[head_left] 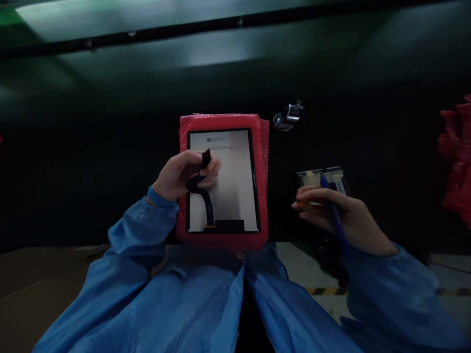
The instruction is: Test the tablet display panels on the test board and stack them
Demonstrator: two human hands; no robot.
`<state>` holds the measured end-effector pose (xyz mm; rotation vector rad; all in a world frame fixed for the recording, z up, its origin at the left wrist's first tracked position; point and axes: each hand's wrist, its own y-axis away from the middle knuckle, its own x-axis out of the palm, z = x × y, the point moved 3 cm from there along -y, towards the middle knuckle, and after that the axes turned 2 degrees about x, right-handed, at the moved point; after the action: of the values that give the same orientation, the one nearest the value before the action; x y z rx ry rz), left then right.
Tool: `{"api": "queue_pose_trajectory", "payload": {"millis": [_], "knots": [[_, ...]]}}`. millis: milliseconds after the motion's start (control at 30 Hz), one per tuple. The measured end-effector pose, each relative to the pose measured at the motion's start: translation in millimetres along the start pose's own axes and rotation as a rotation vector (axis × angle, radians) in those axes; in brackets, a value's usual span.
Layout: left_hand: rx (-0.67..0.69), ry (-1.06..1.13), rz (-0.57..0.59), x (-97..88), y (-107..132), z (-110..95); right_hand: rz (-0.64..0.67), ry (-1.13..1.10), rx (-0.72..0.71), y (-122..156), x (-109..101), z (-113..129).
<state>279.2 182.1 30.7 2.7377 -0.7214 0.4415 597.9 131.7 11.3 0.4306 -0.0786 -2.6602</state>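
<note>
A display panel (237, 186) lies face down on pink bubble-wrap bags (263, 196), its pale back showing printed codes. From its lower edge rises a black flex cable (208, 203), bent in a curve. My left hand (187, 171) is closed on the cable's upper end, above the panel's left side. My right hand (338, 211) is off to the right, closed around a slim blue pen-like tool (336, 220). Something orange-brown shows at its fingertips, too dim to name. Just beyond those fingers lies a small flat part (334, 175) with yellowish tape and a white label, partly hidden by the hand.
A shiny metal fixture with a round base (283, 121) stands behind the panel to the right. More pink bubble wrap (458, 162) is at the far right of the dark table (110, 171). A dark bar (165, 33) crosses the back.
</note>
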Motion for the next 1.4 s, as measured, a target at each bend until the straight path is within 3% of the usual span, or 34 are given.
{"api": "queue_pose_trajectory", "payload": {"millis": [133,267,467,667,1067,1267,1400], "knots": [[0.066,-0.070,-0.075,9.3,8,1,-0.086,0.058,-0.137,-11,29,20],[0.099,-0.216,-0.119,26.5,16,1,-0.066,-0.149,-0.088,-24,57,37],[0.267,-0.538,-0.222,50.6,20,-3,-0.119,-0.113,-0.060,-32,82,46],[0.267,-0.695,-0.279,55.7,19,-3,-0.206,-0.209,-0.034,-33,89,38],[0.217,-0.856,-0.209,49.7,16,15,-0.106,-0.309,-0.031,-35,90,35],[0.175,-0.831,-0.203,50.1,11,14,-0.120,-0.346,-0.078,-36,90,33],[0.124,-0.757,-0.207,51.9,14,12,-0.202,-0.288,-0.075,-35,90,34]]}}
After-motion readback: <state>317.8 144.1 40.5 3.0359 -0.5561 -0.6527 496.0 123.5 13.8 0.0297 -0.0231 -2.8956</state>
